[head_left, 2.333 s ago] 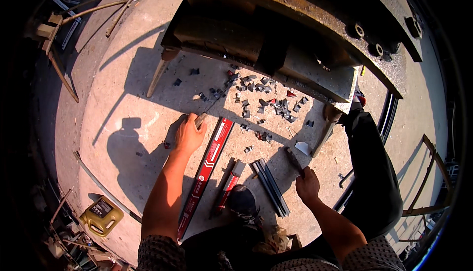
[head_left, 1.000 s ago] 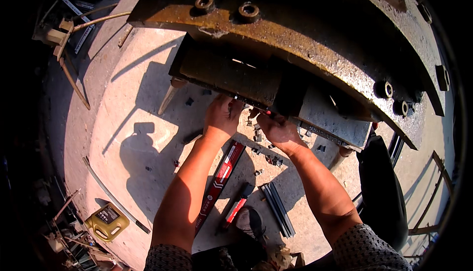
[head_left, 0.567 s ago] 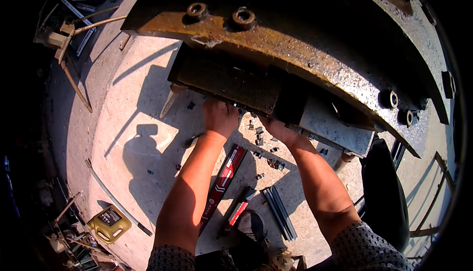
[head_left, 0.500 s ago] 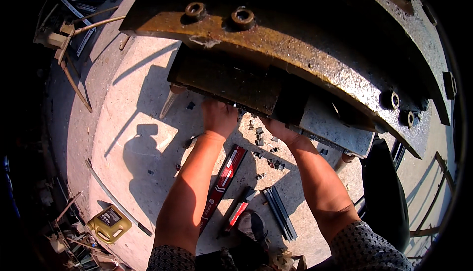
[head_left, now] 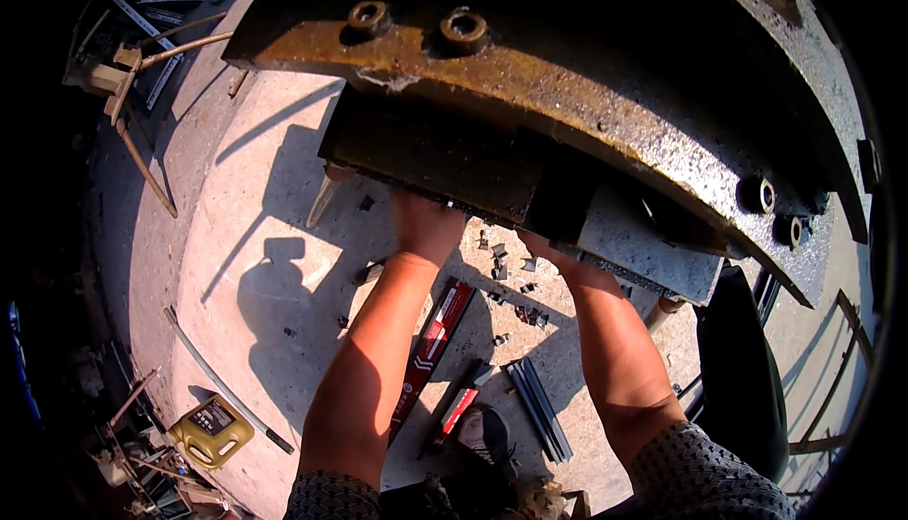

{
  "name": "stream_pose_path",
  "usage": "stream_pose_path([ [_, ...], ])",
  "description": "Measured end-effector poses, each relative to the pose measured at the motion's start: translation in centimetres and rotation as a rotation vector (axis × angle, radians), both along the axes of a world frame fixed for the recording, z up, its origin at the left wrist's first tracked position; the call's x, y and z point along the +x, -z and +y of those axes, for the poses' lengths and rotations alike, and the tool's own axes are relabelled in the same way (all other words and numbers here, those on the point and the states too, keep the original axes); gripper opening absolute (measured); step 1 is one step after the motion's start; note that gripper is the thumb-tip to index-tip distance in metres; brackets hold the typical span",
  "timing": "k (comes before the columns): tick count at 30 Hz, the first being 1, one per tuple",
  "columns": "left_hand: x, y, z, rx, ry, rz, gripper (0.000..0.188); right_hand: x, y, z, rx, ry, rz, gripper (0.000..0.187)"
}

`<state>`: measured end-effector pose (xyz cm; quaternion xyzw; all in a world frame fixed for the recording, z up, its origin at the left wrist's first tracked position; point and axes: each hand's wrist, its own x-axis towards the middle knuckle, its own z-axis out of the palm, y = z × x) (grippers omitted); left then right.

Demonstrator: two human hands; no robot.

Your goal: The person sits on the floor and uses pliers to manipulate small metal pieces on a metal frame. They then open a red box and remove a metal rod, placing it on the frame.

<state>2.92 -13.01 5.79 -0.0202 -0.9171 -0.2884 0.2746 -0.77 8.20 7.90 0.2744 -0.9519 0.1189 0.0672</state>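
Note:
A heavy, dark metal machine [head_left: 605, 132] with thick bolted plates fills the upper part of the head view. Both my arms reach forward beneath its lower block [head_left: 426, 156]. My left hand [head_left: 427, 227] is at the block's near edge, its fingers hidden underneath. Farther right, under the same edge, lies my right hand [head_left: 549, 250], mostly covered by the metal, with only the wrist side showing. Whatever either hand touches or holds cannot be seen. Small dark cut metal pieces [head_left: 499, 265] are scattered on the floor between my forearms.
Red printed strips [head_left: 435, 336] and dark grey profile lengths [head_left: 541, 411] lie near my shoe [head_left: 484, 433]. To the left are a yellow-green jug [head_left: 214, 430], a grey hose [head_left: 222, 373] and a metal stand [head_left: 123, 76]. A pale metal plate [head_left: 648, 246] juts from the machine at right.
My left hand has moved slightly right and farther under the block. My right hand has shifted a little to the right. The floor items stay where they were.

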Motion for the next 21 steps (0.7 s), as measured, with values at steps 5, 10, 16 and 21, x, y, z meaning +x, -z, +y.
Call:
stream_pose_path([
  [5, -0.2, 0.6, -0.2, 0.17, 0.011, 0.008, 0.028, 0.0, 0.0, -0.3, 0.025, 0.0, 0.023, 0.053],
  [10, -0.3, -0.2, 0.6, 0.234, -0.009, 0.023, 0.024, -0.2, 0.4, -0.2, 0.007, -0.012, 0.017, 0.049],
  [16, -0.3, -1.2, 0.8, 0.241, -0.04, 0.062, 0.024, -1.6, 1.1, -1.2, -0.078, -0.055, -0.033, 0.048],
  [21, 0.3, -1.0, 0.0, 0.274, -0.025, -0.028, 0.03, -2.1, 1.4, -1.6, -0.103, -0.057, -0.052, 0.047],
])
